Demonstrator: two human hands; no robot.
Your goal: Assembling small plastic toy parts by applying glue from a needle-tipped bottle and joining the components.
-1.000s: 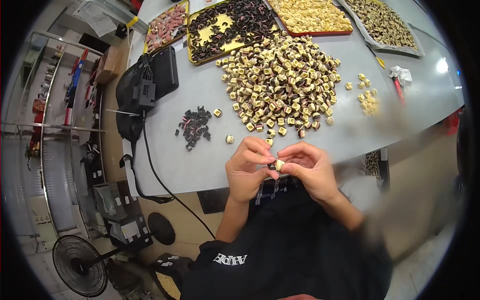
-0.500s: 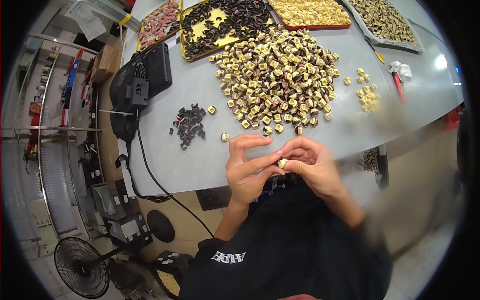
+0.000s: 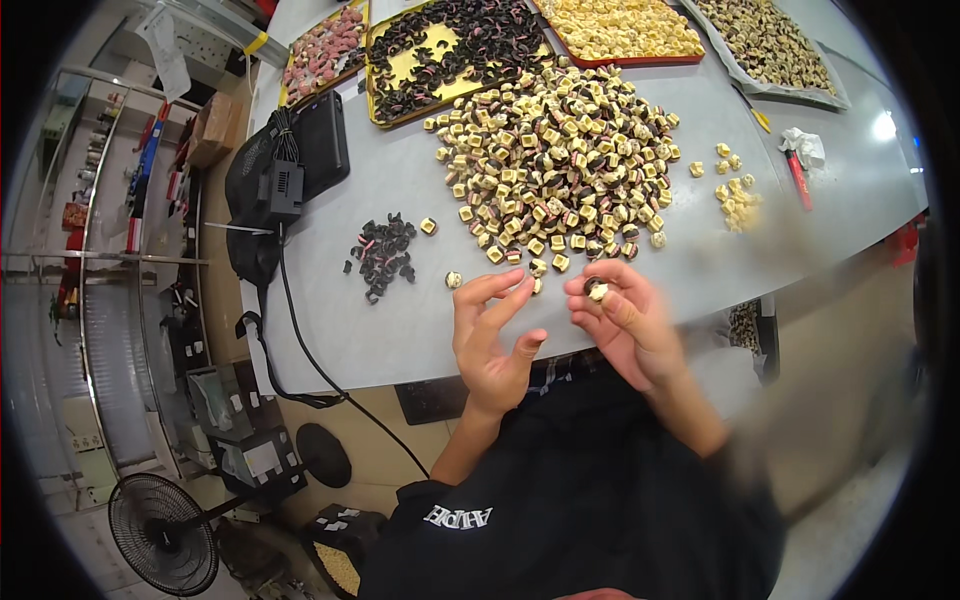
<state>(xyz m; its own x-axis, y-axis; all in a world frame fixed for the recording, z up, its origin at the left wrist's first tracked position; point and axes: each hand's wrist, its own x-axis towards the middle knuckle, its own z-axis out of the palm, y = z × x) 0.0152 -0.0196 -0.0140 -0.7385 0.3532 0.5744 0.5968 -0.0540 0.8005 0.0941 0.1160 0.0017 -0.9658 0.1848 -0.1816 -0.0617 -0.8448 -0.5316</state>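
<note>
My right hand point(image 3: 640, 335) pinches a small cream-and-dark piece point(image 3: 597, 291) between thumb and fingers, just above the table's near edge. Apart from it, my left hand point(image 3: 490, 350) has its fingers and thumb spread, with nothing in them. Beyond both hands lies a large heap of small cream-and-dark blocks point(image 3: 560, 160), some with pink stripes. A few loose blocks sit between the heap and my fingers. Left of my left hand is a small pile of dark curved pieces point(image 3: 380, 258), a few of them pink. Small cream pieces point(image 3: 738, 208) lie to the right of the heap.
Along the far side stand a yellow tray of dark pieces point(image 3: 383, 112), a red tray of cream pieces point(image 3: 640, 60), a tray of pink pieces point(image 3: 325, 50) and a lined tray of mixed pieces point(image 3: 843, 100). A black bag point(image 3: 325, 145) with a cable lies left; a red-handled tool point(image 3: 799, 180) right.
My hands have moved apart. The left hand has let go of the small piece and spread its fingers; the right hand has lifted it slightly up and to the right.
</note>
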